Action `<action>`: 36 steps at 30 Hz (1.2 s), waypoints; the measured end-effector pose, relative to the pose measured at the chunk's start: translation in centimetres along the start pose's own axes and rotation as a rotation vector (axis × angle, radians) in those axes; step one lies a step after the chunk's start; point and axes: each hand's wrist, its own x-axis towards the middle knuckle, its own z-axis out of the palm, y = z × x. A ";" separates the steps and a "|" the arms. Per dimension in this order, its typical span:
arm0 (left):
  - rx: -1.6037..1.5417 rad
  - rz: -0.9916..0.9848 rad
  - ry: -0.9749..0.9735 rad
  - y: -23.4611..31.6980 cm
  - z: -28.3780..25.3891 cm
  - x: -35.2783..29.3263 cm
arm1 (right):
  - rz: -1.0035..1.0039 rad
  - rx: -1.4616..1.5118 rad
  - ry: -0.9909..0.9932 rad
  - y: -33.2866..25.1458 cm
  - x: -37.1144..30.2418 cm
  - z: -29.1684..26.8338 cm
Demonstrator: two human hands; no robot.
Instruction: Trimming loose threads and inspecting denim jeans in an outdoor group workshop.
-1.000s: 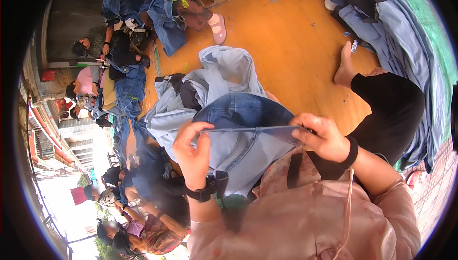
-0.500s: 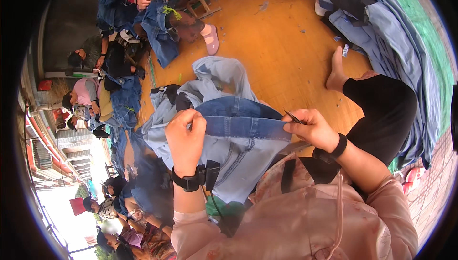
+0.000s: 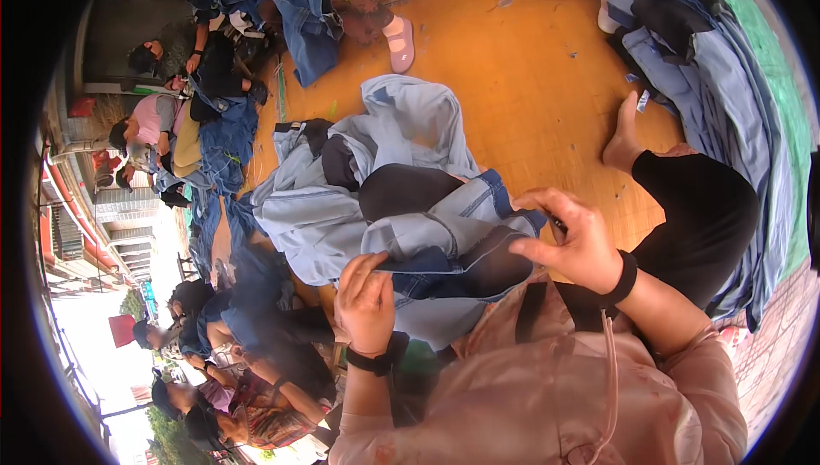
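Note:
A pair of light-blue jeans (image 3: pixel 299 230) lies bunched across my lap, with a dark-blue band of fabric (image 3: pixel 423 262) at the near end. My left hand (image 3: pixel 366 303) pinches one end of that band between thumb and fingers. On the other side, my right hand (image 3: pixel 581 239) curves beside the jeans' edge, thumb and forefinger spread. A small dark tool, seemingly thread snips (image 3: pixel 559 231), shows partly inside this hand; most of it is hidden. Whether the right fingertips touch the cloth is hard to see.
An orange-brown board floor (image 3: pixel 530 81) spreads ahead. At right, a long heap of blue jeans (image 3: pixel 726 98) lies on green sheeting (image 3: pixel 781 81). My bent black-trousered leg (image 3: pixel 700 209) is beside it. Co-workers handle denim at left; one's shoe (image 3: pixel 400 45) stands ahead.
The dark-blue band was stretched flat between both hands; now it sags and folds. My left hand has moved lower and right, and the right hand's fingers have spread.

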 end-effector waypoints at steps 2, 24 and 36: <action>0.019 -0.012 0.022 0.0 0.1 -0.5 | -0.076 -0.080 -0.065 0.4 -0.7 1.2; -0.726 -0.685 0.065 -5.6 0.9 -4.8 | 0.416 -0.175 -0.024 10.5 0.8 1.0; -0.577 -0.890 -0.049 -9.6 -5.6 -4.7 | 0.943 0.622 -0.437 13.2 2.7 -1.3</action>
